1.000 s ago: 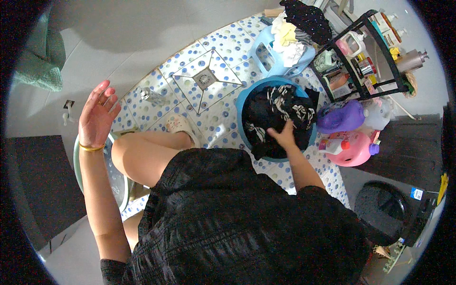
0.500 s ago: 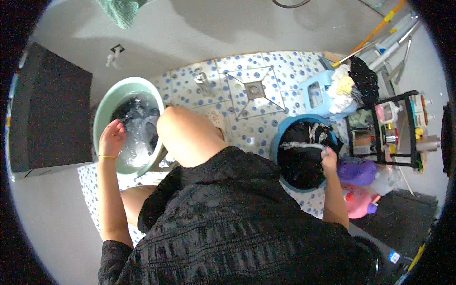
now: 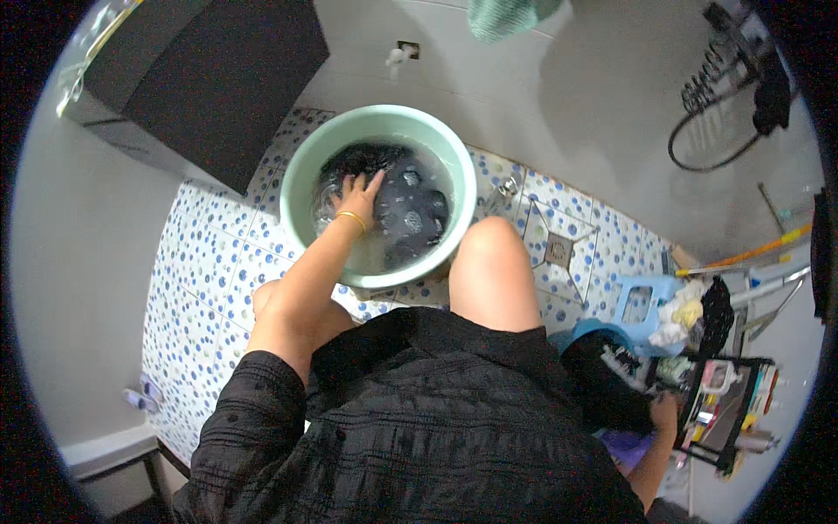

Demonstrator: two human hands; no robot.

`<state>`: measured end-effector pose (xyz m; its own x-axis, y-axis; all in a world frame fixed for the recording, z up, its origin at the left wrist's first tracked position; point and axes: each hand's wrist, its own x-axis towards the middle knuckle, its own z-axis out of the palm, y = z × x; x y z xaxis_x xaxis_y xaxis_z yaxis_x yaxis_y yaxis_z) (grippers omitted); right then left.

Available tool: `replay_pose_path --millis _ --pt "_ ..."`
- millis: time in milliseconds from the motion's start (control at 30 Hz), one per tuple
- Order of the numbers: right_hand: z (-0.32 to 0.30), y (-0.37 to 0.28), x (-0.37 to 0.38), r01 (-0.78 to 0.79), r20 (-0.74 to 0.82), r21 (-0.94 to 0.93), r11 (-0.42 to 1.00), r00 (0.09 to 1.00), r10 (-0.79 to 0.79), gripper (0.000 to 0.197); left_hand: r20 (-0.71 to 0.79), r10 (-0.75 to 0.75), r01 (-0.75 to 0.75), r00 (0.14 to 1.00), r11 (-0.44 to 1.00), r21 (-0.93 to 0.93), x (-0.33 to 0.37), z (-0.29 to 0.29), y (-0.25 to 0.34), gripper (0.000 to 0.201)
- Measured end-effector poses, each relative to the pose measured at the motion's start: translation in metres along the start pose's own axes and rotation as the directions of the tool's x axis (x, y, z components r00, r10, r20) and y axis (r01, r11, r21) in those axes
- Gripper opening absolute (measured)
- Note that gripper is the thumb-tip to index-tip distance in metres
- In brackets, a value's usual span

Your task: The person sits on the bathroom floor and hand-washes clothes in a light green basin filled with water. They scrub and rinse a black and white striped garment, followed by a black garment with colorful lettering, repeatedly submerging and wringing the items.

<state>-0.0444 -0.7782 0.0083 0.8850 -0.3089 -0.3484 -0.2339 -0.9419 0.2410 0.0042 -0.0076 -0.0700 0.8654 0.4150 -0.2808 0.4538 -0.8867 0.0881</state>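
A pale green basin point(image 3: 294, 196) of cloudy water holds dark wet clothes point(image 3: 410, 218). My left hand point(image 3: 356, 199) reaches into it, fingers spread over the clothes at the water's surface and gripping nothing. Off to my right stands a blue tub point(image 3: 594, 325), partly hidden by my shirt, with black clothing point(image 3: 602, 384) heaped in it. At that heap's right edge, my right hand point(image 3: 665, 410) is closed on a black garment; its fingertips are small and partly hidden.
A light blue stool point(image 3: 648, 330) carries white, yellow and black cloths. Beside it stands a black rack point(image 3: 711, 410) of bottles. A dark box-shaped cabinet point(image 3: 218, 79) juts out at upper left. A floor drain point(image 3: 559, 251) and slippers point(image 3: 144, 395) lie on the spotted tiles.
The view has swung left, bringing the green basin toward the middle. My left hand has gone from above the basin's edge down onto the clothes, its fingers now spread. My right hand stays at the black clothing.
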Motion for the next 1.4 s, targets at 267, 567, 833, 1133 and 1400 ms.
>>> replay_pose_path --millis 267,567,833,1133,1400 --pt "-0.139 -0.235 0.000 0.546 -0.269 0.588 0.597 0.828 -0.492 0.028 -0.088 0.131 -0.141 0.987 0.984 -0.109 0.022 0.016 -0.011 0.021" --pt "-0.162 -0.594 -0.058 0.908 -0.277 0.417 0.033 0.161 -0.947 0.066 0.007 0.049 0.023 0.999 -0.352 -0.936 -0.008 -0.083 -0.029 0.018" --pt "-0.110 -0.696 -0.037 0.486 -0.251 0.874 -0.025 0.408 -0.878 0.012 -0.062 -0.159 -0.153 0.985 -0.656 -0.739 -0.027 -0.122 -0.033 0.010" --pt "-0.189 -0.678 -0.059 0.795 -0.804 0.506 -0.335 0.294 -0.516 0.010 -0.441 -0.228 -0.343 0.868 0.367 -0.865 -0.021 -0.115 -0.052 0.042" --pt "-0.199 -0.662 -0.050 0.565 -0.725 0.679 -0.468 0.414 -0.551 0.006 0.053 -0.457 0.014 0.888 -0.089 -0.996 -0.019 -0.125 -0.037 0.028"
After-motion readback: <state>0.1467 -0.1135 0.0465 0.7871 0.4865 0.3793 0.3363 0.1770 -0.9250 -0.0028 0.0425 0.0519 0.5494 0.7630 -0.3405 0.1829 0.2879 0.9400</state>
